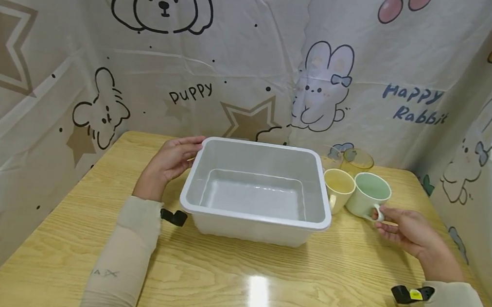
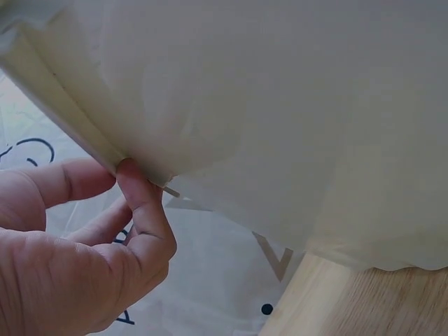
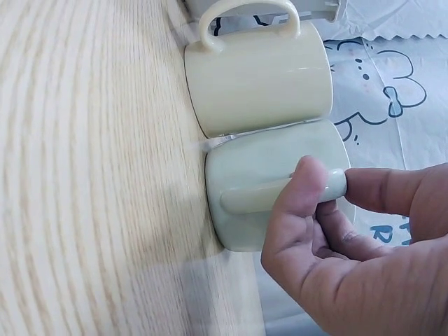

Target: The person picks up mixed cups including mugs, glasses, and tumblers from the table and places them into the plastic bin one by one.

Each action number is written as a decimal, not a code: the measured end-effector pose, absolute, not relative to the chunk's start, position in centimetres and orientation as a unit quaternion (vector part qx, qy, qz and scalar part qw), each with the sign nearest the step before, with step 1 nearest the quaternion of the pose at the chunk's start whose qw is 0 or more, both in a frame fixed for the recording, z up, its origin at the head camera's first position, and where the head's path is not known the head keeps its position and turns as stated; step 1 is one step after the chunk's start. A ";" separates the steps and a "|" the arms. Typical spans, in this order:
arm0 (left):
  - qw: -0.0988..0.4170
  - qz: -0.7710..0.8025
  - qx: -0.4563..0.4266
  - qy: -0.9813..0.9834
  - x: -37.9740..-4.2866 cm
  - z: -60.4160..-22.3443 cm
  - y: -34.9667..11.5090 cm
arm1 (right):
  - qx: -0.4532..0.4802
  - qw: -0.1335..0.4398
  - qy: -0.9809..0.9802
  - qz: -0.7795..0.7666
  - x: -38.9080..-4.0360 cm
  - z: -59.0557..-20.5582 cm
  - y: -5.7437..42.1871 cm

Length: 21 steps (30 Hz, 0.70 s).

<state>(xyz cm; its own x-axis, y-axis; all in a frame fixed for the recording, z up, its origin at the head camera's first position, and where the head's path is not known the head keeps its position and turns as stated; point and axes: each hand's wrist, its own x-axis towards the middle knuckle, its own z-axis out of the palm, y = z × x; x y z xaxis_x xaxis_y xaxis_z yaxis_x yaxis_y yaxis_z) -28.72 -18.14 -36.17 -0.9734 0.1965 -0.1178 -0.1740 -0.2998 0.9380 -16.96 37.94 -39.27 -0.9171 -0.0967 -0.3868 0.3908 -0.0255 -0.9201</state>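
Note:
A rectangular pale grey plastic basin (image 1: 248, 229) stands on the table with nothing inside it. At its far left corner my left hand (image 1: 177, 157) pinches the rim, and the left wrist view shows fingers (image 2: 143, 203) and thumb against that edge. On the basin's right, a light green mug (image 1: 366, 205) stands upright. Its handle (image 3: 255, 196) is pinched between the thumb and fingers of my right hand (image 1: 410, 231). Beside the green mug, almost touching it, is a cream-yellow mug (image 1: 340, 183), upright and close to the basin's right wall.
Behind the two mugs stand an amber glass (image 1: 358, 158) and a clear glass (image 1: 331, 156), both partly hidden. The wooden table (image 1: 217, 278) is bounded at the back and sides by a printed curtain (image 1: 245, 65).

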 end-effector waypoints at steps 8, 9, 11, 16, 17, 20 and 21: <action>0.124 0.803 0.020 0.583 -28.7 -36.1 -18.5 | 0.105 0.159 0.716 -0.671 -16.9 -39.1 38.1; 0.123 0.802 0.022 0.584 -28.7 -36.1 -18.5 | 0.105 0.157 0.721 -0.667 -16.9 -39.1 38.2; 0.124 0.802 0.025 0.583 -28.7 -36.1 -18.6 | 0.107 0.151 0.727 -0.661 -17.0 -39.2 38.4; 0.127 0.805 0.022 0.579 -28.7 -36.2 -18.8 | 0.096 0.135 0.767 -0.620 -17.1 -39.4 38.7; 0.127 0.806 0.020 0.577 -28.7 -36.3 -18.8 | 0.092 0.130 0.780 -0.605 -17.0 -39.4 38.7; 0.128 0.808 0.021 0.575 -28.8 -36.2 -18.7 | 0.080 0.114 0.811 -0.568 -17.0 -39.6 38.8; 0.129 0.808 0.022 0.574 -28.8 -36.2 -18.7 | 0.078 0.109 0.817 -0.561 -16.9 -39.6 38.9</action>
<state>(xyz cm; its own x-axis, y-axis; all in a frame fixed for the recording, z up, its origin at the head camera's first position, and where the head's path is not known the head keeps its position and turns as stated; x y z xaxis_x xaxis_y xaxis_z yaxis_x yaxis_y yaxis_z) -28.77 -18.66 -36.22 -0.9659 0.2332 -0.1127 -0.1831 -0.3068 0.9340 -16.91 38.93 -39.64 -0.9640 0.0049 -0.2657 0.2497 0.3593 -0.8992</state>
